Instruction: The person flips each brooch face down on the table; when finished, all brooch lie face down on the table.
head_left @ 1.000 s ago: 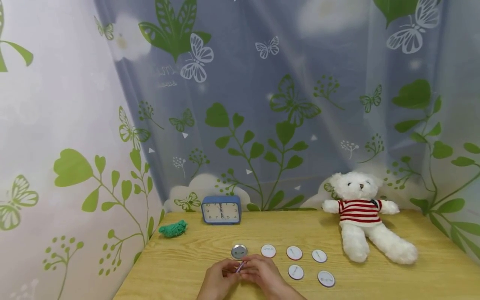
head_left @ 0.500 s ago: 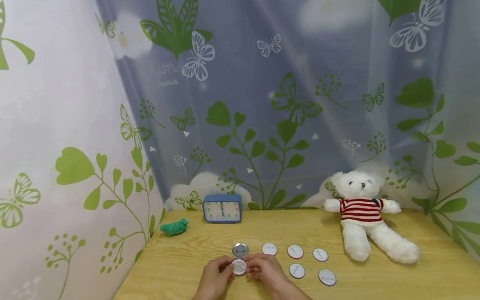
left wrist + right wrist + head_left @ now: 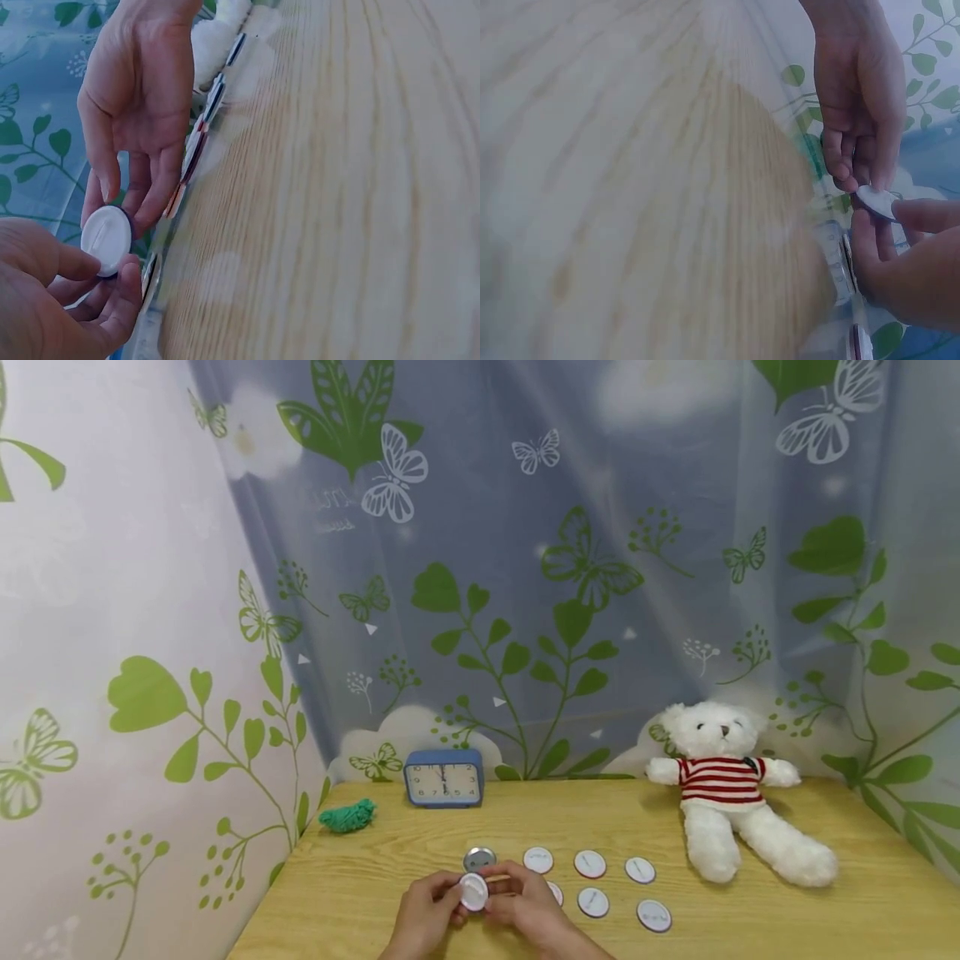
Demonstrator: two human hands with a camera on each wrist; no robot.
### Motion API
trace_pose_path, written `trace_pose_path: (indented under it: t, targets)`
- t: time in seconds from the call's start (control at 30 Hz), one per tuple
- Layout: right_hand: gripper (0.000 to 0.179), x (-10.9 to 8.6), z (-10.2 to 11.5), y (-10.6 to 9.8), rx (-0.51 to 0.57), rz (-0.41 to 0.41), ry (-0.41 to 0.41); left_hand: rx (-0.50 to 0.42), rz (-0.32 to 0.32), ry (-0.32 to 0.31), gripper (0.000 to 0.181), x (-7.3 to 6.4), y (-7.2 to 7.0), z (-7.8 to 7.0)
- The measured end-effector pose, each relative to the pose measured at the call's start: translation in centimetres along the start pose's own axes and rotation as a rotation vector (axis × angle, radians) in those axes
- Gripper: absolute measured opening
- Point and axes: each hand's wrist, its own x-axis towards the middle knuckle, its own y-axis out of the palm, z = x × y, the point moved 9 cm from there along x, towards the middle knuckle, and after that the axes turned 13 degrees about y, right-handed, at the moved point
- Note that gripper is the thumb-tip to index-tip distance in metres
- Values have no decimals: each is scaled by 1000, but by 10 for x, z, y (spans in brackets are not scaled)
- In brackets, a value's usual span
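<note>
Both hands hold a round button badge between them, its white pin back facing up toward the head camera. My left hand pinches its left side, with the thumb over the white back. At the opposite edge, the right hand has its thumb and fingertips on the rim. The left wrist view shows the same badge tilted, a pin line across its back and a dark rim. Just beyond the hands lies a silver-backed badge. Part of another white badge shows beside the right hand's fingers.
Several white-backed badges lie in two rows to the right, among them one in the back row and one in front. A blue clock, a green yarn bundle and a white teddy bear stand farther back on the wooden table.
The badge between the hands has turned from edge-on to show its white back, then shifted slightly left and tilted. The right hand has moved a little left, partly uncovering a badge behind it.
</note>
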Motion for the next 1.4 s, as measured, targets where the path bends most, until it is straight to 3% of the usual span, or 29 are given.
trace_pose_path:
  t: [0.37,0.67,1.03,1.4]
  targets:
    - [37,5,1,-7,70,-115,-30,-48,-30,-10,30,-1,-3,0]
    - [33,6,0,-8,69,-121,-49,-152,-45,-28,31,-3,-5,13]
    - [26,5,-5,-13,58,-160,-27,-113,-91,-111,26,-2,-8,21]
    - [23,2,-3,-17,-49,-193,27,-30,-48,-83,18,-3,-8,16]
